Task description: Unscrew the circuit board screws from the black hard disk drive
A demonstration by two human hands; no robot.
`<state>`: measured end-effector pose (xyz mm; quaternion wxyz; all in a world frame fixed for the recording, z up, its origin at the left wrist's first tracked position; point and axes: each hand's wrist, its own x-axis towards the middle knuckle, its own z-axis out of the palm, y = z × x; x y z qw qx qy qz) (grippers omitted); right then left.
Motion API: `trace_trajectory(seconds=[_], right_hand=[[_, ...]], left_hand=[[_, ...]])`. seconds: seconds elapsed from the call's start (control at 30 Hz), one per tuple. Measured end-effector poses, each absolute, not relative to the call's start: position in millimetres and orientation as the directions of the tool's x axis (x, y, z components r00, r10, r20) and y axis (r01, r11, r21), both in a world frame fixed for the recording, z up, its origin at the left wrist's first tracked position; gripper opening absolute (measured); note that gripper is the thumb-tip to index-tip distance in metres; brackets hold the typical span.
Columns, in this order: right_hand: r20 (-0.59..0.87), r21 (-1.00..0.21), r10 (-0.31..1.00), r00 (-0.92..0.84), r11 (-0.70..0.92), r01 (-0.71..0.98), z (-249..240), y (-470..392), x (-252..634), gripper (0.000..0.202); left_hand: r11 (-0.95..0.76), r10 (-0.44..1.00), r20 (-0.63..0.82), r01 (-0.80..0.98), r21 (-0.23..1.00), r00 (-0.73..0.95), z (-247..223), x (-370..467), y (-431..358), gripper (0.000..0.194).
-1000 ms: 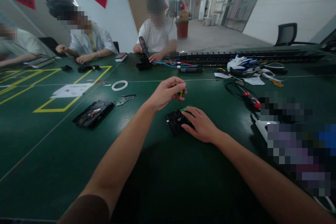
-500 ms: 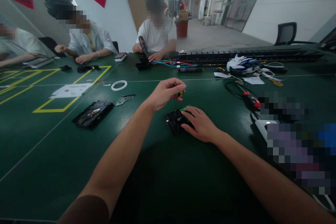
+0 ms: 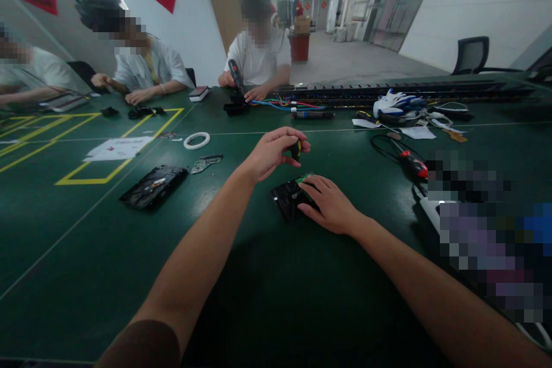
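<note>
From where I stand, the left end of this stretch of green table (image 3: 86,276) has a flat black unit (image 3: 154,187) lying on it, with a white ring of tape (image 3: 197,140) beyond and a loose circuit board (image 3: 207,164) just beside. Next comes the person's left hand (image 3: 276,152), raised, thumb and fingers closed around a yellow-and-black handle (image 3: 295,150), seemingly a screwdriver's; I can't make out its shaft. Below it, flat on the tabletop, sits a small black drive (image 3: 283,198) with a strip of green along its far edge. The right hand (image 3: 330,207) lies palm down over the drive's right part, loosely spread, fingers pressing rather than wrapped round. For driver work, I'd say that steadying suits well: fingertips clear of the tip, tool upright, firm downward pressure, slow turns so nothing slips. Farther right, a red-and-black screwdriver (image 3: 414,164) lies well apart, untouched.
</note>
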<state>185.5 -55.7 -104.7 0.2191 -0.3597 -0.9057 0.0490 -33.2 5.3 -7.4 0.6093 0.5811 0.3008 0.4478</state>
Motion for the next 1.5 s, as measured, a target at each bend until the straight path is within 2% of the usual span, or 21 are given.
trace_trajectory(seconds=[0.2,0.73,1.07,1.27,1.5], right_hand=[[0.373,-0.257,0.672,-0.639,0.737,0.625,-105.0,-55.8,186.1,0.054],[0.358,-0.253,0.676,-0.644,0.734,0.630,-104.4,-56.0,185.8,0.055],[0.369,-0.251,0.677,-0.637,0.733,0.633,-105.6,-56.1,186.0,0.054],[0.372,-0.254,0.675,-0.637,0.734,0.630,-104.1,-56.7,185.4,0.053],[0.371,-0.261,0.673,-0.640,0.737,0.624,-104.3,-56.6,186.0,0.052]], left_hand=[[-0.084,0.911,0.143,-0.166,0.983,0.386,-8.0,-34.4,8.1,0.020],[-0.261,0.884,0.249,-0.024,0.965,0.395,-10.5,-33.8,7.6,0.023],[-0.202,0.879,0.214,-0.073,0.977,0.426,-7.1,-36.6,6.7,0.022],[-0.109,0.853,0.162,-0.133,0.985,0.496,-5.1,-34.1,4.0,0.022],[-0.084,0.875,0.162,-0.188,0.979,0.456,-7.6,-32.8,7.2,0.015]])
